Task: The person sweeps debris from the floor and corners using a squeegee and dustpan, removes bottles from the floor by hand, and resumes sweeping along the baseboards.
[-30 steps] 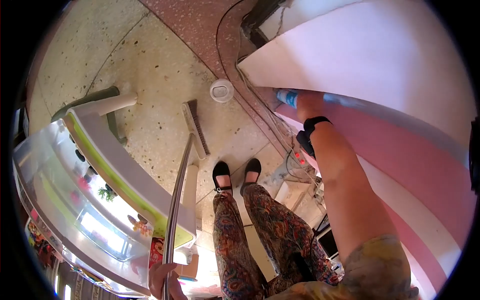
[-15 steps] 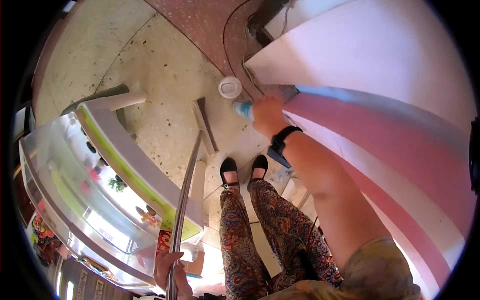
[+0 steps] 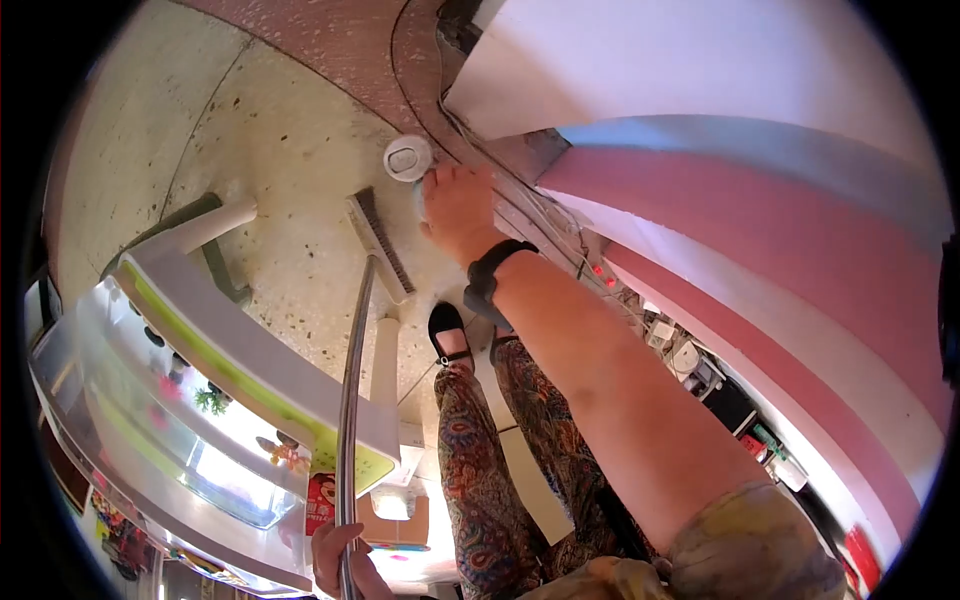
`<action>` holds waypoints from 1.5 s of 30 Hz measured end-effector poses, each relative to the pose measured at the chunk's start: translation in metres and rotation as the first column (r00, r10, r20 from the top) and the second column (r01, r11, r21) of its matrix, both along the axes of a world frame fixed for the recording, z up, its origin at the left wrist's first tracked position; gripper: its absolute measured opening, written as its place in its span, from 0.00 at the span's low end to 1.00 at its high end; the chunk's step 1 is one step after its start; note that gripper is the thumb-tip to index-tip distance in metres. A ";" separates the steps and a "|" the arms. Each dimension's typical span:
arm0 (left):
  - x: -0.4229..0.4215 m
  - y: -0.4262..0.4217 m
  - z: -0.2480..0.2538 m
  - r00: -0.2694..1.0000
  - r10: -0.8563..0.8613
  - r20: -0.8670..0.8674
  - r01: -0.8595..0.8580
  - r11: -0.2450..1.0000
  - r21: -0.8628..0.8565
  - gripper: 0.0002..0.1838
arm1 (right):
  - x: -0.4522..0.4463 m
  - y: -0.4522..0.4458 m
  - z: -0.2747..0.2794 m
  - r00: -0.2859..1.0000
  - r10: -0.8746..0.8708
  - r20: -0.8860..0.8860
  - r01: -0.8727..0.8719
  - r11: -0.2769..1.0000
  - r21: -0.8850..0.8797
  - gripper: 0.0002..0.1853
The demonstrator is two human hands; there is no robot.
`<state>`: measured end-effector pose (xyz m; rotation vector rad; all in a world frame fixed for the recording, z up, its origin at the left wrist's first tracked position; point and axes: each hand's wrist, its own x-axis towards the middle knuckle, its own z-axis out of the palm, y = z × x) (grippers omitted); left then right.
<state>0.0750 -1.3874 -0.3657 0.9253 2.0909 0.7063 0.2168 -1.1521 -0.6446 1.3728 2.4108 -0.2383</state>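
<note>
My left hand (image 3: 340, 560) is wrapped round the metal handle of a floor brush (image 3: 352, 420) at the bottom of the view. The brush head (image 3: 375, 245) rests on the speckled floor, its dark bristles facing right. My right hand (image 3: 460, 210), with a black band on the wrist, is stretched forward and its fingers are closed round a cup with a white lid (image 3: 408, 158). Only a sliver of the cup's pale blue side shows beside the fingers; my hand hides the rest.
On the left stands a curved display case (image 3: 180, 420) with a clear tank and small ornaments. To the right a pink and white curved counter (image 3: 720, 250) rises, with cables (image 3: 545, 215) and several loose items (image 3: 700, 370) beneath it. A red packet (image 3: 320, 500) is near my left hand.
My right hand and the cup have shifted left and up in the view. The camera has turned, so more of the space under the counter shows. My left hand keeps its grip.
</note>
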 end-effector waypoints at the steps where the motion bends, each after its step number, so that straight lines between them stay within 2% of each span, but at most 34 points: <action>1: 0.001 0.000 -0.001 1.000 0.004 0.004 -0.004 1.000 0.012 0.12 | 0.000 -0.003 0.001 1.000 -0.008 0.004 0.008 1.000 0.003 0.28; 4: 0.008 -0.002 -0.004 0.998 0.048 0.036 -0.049 0.998 0.027 0.12 | -0.002 -0.010 0.000 0.995 -0.095 -0.032 0.097 0.994 0.059 0.32; 6: 0.015 -0.003 -0.007 0.975 0.203 0.086 -0.205 0.979 0.016 0.13 | -0.007 -0.010 -0.001 0.955 -0.286 -0.082 0.279 0.956 -0.096 0.37; 7: 0.018 -0.005 -0.009 0.923 0.360 0.135 -0.363 0.932 -0.008 0.14 | -0.008 -0.010 0.000 0.953 -0.291 -0.084 0.284 0.955 -0.089 0.37; 8: 0.018 -0.008 -0.011 0.925 0.353 0.138 -0.356 0.935 -0.004 0.14 | -0.008 -0.012 0.002 0.942 -0.322 -0.090 0.314 0.945 -0.092 0.39; 10: 0.018 0.000 -0.011 0.876 0.471 0.108 -0.467 0.882 -0.059 0.15 | -0.003 -0.016 0.008 0.927 -0.364 -0.091 0.356 0.930 -0.097 0.40; 11: 0.033 0.009 -0.006 0.919 0.388 -0.068 -0.392 0.919 -0.053 0.19 | 0.001 -0.017 0.011 0.910 -0.398 -0.116 0.381 0.913 -0.146 0.42; 12: 0.034 0.007 -0.010 0.922 0.382 -0.061 -0.386 0.921 -0.050 0.19 | 0.006 -0.017 0.015 0.892 -0.430 -0.138 0.402 0.895 -0.192 0.43; 13: 0.031 0.000 -0.016 0.896 0.441 -0.060 -0.444 0.893 -0.076 0.20 | 0.015 -0.018 0.018 0.891 -0.434 -0.134 0.408 0.894 -0.185 0.43; 14: 0.025 -0.008 -0.020 0.865 0.497 -0.061 -0.501 0.859 -0.102 0.22 | 0.027 -0.023 0.019 0.855 -0.481 -0.193 0.428 0.866 -0.259 0.41; 15: 0.011 -0.024 -0.018 0.909 0.396 0.130 -0.378 0.915 -0.140 0.22 | 0.038 -0.027 0.019 0.813 -0.527 -0.248 0.438 0.833 -0.336 0.40; 16: 0.014 -0.022 -0.019 0.910 0.392 0.132 -0.375 0.917 -0.139 0.22 | 0.050 -0.033 0.019 0.811 -0.530 -0.248 0.442 0.832 -0.334 0.40; 18: 0.023 -0.010 -0.019 0.884 0.454 -0.114 -0.462 0.884 -0.064 0.22 | 0.082 -0.047 0.015 0.829 -0.557 -0.053 0.486 0.763 -0.426 0.29; 19: 0.024 -0.005 -0.013 0.857 0.504 -0.109 -0.516 0.846 -0.137 0.21 | 0.102 -0.055 0.011 0.823 -0.568 -0.016 0.504 0.743 -0.440 0.24; 20: 0.016 -0.014 -0.008 0.916 0.398 0.058 -0.395 0.917 -0.054 0.20 | 0.122 -0.062 0.009 0.818 -0.575 0.021 0.521 0.724 -0.452 0.19; 22: 0.017 -0.012 0.003 0.928 0.361 0.090 -0.358 0.933 -0.048 0.19 | 0.157 -0.067 0.022 0.874 -0.468 0.130 0.475 0.770 -0.425 0.15; 24: 0.020 -0.012 0.008 0.909 0.392 0.140 -0.386 0.920 -0.071 0.19 | 0.189 -0.071 0.029 0.861 -0.487 0.147 0.499 0.750 -0.435 0.13; 25: 0.023 -0.013 0.009 0.884 0.429 0.186 -0.418 0.903 -0.100 0.19 | 0.203 -0.072 0.035 0.862 -0.487 0.141 0.497 0.754 -0.430 0.13; 27: 0.025 -0.015 0.010 0.890 0.409 0.203 -0.395 0.913 -0.106 0.18 | 0.224 -0.078 0.049 0.834 -0.538 0.127 0.534 0.726 -0.433 0.28; 28: 0.024 -0.015 0.011 0.898 0.385 0.213 -0.369 0.923 -0.114 0.18 | 0.224 -0.081 0.056 0.835 -0.538 0.115 0.529 0.727 -0.437 0.28; 30: 0.024 -0.015 0.012 0.890 0.369 0.268 -0.355 0.930 -0.100 0.17 | 0.220 -0.081 0.064 0.797 -0.602 -0.043 0.519 0.720 -0.460 0.36; 32: 0.023 -0.020 0.011 0.894 0.344 0.288 -0.344 0.938 -0.052 0.17 | 0.204 -0.079 0.047 0.747 -0.651 -0.132 0.510 0.689 -0.515 0.38; 34: 0.020 -0.021 0.012 0.897 0.349 0.272 -0.344 0.937 -0.067 0.16 | 0.161 -0.075 0.045 0.725 -0.520 -0.452 0.380 0.849 -0.367 0.36; 36: 0.013 -0.022 0.013 0.922 0.299 0.245 -0.288 0.954 -0.080 0.15 | 0.115 -0.060 0.048 0.688 -0.576 -0.441 0.399 0.808 -0.433 0.36; 37: 0.010 -0.024 0.011 0.945 0.245 0.217 -0.245 0.969 -0.025 0.15 | 0.092 -0.057 0.047 0.655 -0.633 -0.413 0.415 0.758 -0.504 0.36; 38: 0.010 -0.021 0.012 0.965 0.216 0.151 -0.211 0.976 -0.044 0.16 | 0.072 -0.055 0.044 0.655 -0.633 -0.413 0.403 0.755 -0.517 0.36; 41: 0.001 -0.033 0.005 0.962 0.220 0.162 -0.209 0.975 -0.081 0.17 | 0.027 -0.046 0.028 0.619 -0.664 -0.419 0.430 0.733 -0.527 0.39; 43: 0.003 -0.028 0.005 0.963 0.244 0.111 -0.230 0.965 -0.125 0.18 | 0.006 -0.041 0.014 0.589 -0.693 -0.415 0.560 0.721 -0.408 0.37; 45: 0.001 -0.031 0.000 0.969 0.236 0.076 -0.224 0.964 -0.146 0.18 | -0.004 -0.032 0.009 0.628 -0.674 -0.390 0.554 0.739 -0.383 0.35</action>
